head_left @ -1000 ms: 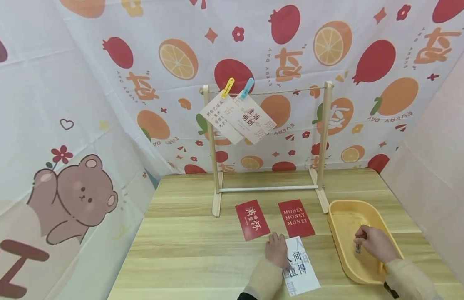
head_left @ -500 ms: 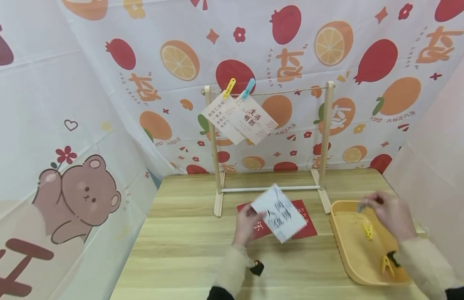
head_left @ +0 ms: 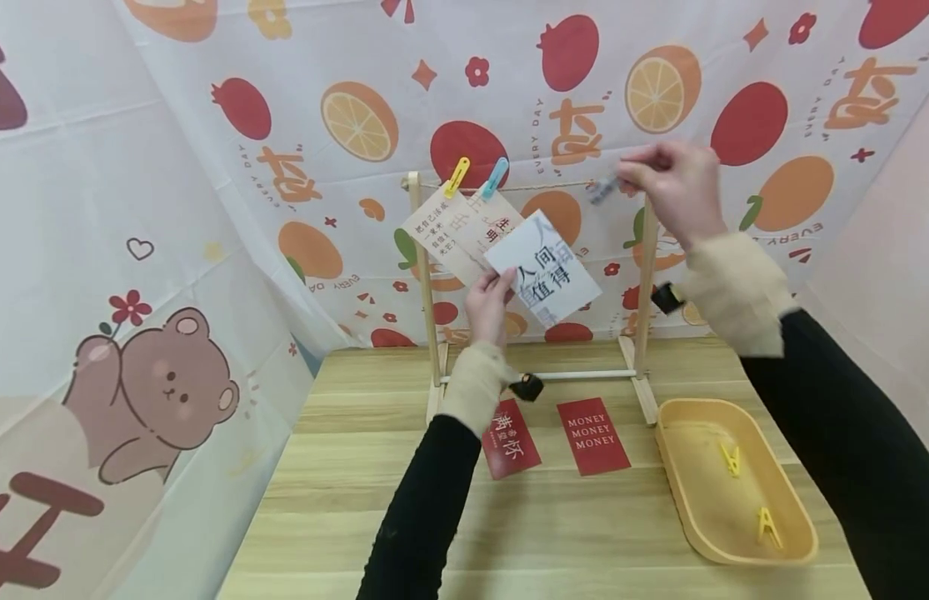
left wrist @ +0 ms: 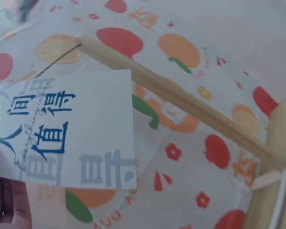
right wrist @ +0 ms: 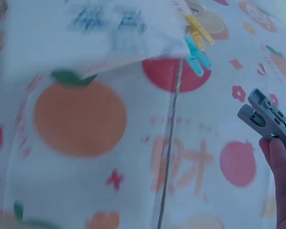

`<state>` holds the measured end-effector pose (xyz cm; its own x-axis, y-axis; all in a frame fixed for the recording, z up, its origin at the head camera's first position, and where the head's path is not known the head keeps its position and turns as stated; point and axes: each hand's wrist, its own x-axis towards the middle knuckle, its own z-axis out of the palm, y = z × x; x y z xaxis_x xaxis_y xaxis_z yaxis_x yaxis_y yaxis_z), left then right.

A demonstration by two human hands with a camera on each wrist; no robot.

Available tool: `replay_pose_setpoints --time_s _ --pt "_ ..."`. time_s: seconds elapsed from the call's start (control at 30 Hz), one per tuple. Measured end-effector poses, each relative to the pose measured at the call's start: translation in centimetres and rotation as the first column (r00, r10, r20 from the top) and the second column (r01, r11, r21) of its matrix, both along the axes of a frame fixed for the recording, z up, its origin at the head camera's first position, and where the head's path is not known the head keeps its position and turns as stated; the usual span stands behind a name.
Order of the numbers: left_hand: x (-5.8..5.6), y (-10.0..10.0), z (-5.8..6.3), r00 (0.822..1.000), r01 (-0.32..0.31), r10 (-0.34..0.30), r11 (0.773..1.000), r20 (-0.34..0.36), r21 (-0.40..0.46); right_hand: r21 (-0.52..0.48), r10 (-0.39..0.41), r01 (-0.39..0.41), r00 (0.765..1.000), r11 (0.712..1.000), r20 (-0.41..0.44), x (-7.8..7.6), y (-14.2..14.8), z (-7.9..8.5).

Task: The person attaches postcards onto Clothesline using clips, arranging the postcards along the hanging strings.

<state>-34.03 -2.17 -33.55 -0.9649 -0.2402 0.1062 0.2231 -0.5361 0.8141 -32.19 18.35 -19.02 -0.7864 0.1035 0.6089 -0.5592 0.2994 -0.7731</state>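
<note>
My left hand [head_left: 488, 304] pinches a white card [head_left: 546, 267] with black Chinese characters by its left edge, holding it up before the rack. Up by the rack's right post, my right hand [head_left: 677, 183] pinches a grey clothespin [right wrist: 267, 117], blurred in the head view. A thin rope [right wrist: 174, 119] runs between the posts of the wooden rack [head_left: 647, 258]. From its left part hang two cream cards, one under a yellow clothespin [head_left: 457, 177] and one under a blue clothespin [head_left: 495, 177]. The white card partly covers the blue-pinned card [head_left: 485, 218].
Two red cards lie on the wooden table: one with Chinese characters [head_left: 509, 442] and one reading MONEY [head_left: 594, 436]. At the right stands a yellow tray [head_left: 677, 492] holding two yellow clothespins [head_left: 766, 527]. A fruit-patterned cloth [head_left: 344, 217] hangs behind the rack.
The left hand has lifted the white card off the table and up to the rack. The right hand has risen from the tray to the rope's height with the grey clothespin.
</note>
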Motion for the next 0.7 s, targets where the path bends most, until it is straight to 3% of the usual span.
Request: replay_pose_setpoints --time_s 0.13,0.27,0.33,0.53,0.7 --pt "-1.7 0.9 1.6 0.998 -0.052 0.051 0.997 0.023 0.049 -0.043 0.069 -0.065 0.992 0.997 0.103 -2.9 -2.9 2.3" --pt "-2.8 1.4 2.0 0.994 -0.102 0.100 0.991 0.032 0.085 0.009 0.044 -0.046 0.983 0.999 0.181 -5.4 -5.0 3.1" --pt "-3.1 1.5 2.0 0.992 -0.119 0.116 0.989 0.041 0.091 0.086 0.001 -0.018 0.981 0.996 0.192 -6.3 -5.8 3.0" --pt "-3.2 1.7 1.8 0.989 -0.148 0.144 0.978 0.040 0.144 0.240 -0.078 0.027 0.976 0.970 0.205 -7.8 -7.0 2.4" --pt "-3.2 1.9 2.1 0.991 -0.133 0.131 0.981 0.022 0.145 0.241 -0.076 0.016 0.967 0.970 0.241 -8.3 -7.2 2.2"
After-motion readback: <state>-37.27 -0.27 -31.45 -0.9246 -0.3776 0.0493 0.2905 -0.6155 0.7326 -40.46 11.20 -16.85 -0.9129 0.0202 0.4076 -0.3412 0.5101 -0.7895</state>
